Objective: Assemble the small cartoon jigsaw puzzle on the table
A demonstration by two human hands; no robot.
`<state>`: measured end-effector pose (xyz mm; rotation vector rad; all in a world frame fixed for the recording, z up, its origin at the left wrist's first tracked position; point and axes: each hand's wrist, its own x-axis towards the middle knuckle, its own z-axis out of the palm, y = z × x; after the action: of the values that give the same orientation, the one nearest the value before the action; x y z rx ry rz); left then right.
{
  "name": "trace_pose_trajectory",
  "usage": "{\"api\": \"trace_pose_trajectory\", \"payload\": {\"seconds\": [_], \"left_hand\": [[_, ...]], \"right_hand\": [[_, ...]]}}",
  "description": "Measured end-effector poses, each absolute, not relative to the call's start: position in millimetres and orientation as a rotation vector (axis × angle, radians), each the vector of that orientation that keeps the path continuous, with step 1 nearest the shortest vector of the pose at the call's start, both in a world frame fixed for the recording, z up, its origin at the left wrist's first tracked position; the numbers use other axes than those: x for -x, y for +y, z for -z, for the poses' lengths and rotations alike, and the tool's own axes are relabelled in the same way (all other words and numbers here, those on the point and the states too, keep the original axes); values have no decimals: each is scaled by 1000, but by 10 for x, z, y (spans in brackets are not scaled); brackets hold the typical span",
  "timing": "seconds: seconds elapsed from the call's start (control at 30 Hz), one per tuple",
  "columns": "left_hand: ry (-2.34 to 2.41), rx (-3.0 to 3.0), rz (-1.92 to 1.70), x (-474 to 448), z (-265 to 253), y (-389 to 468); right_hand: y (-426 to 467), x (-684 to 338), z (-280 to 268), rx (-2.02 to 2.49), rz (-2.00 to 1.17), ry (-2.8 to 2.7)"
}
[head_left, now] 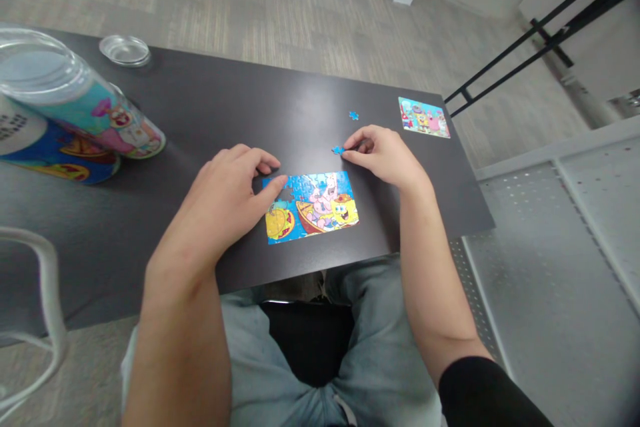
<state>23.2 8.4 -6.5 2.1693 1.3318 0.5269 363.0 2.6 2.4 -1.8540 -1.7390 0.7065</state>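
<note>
A colourful cartoon jigsaw puzzle (320,210) lies on the dark table in front of me, with a gap showing the table near its upper left. My left hand (233,187) rests at the puzzle's upper left corner, fingers apart, the thumb touching its edge. Beyond the puzzle's upper right, my right hand (377,150) pinches a small blue jigsaw piece (337,150) between thumb and forefinger. Another blue jigsaw piece (354,116) lies loose on the table a little farther away.
A cartoon picture card (424,118) lies near the table's right end. Two printed cylindrical cans (120,117) stand at the left, with a clear round lid (125,51) behind them. A white curved tube (47,274) is at the lower left. The dark table (240,97) ends close to my lap.
</note>
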Motion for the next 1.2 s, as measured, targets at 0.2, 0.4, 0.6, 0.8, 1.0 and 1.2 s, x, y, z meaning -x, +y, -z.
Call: {"api": "trace_pose_trajectory", "payload": {"seconds": [0.2, 0.4, 0.6, 0.8, 1.0, 1.2], "left_hand": [[1322, -2174, -552, -226, 96, 84], [1312, -2183, -591, -213, 118, 70], [1297, -2160, -634, -217, 137, 61], [1230, -2094, -690, -212, 25, 24], [1012, -2016, -781, -214, -162, -64], [1006, -1956, -836, -228, -166, -72]], "right_hand": [[30, -3552, 47, 1685, -870, -1724], [54, -3469, 116, 1483, -1039, -1715], [14, -3304, 14, 1289, -1258, -1674], [-56, -3196, -111, 1129, -1428, -1707], [-107, -3152, -146, 1111, -1478, -1681], [-86, -3101, -107, 1088, -1476, -1632]]}}
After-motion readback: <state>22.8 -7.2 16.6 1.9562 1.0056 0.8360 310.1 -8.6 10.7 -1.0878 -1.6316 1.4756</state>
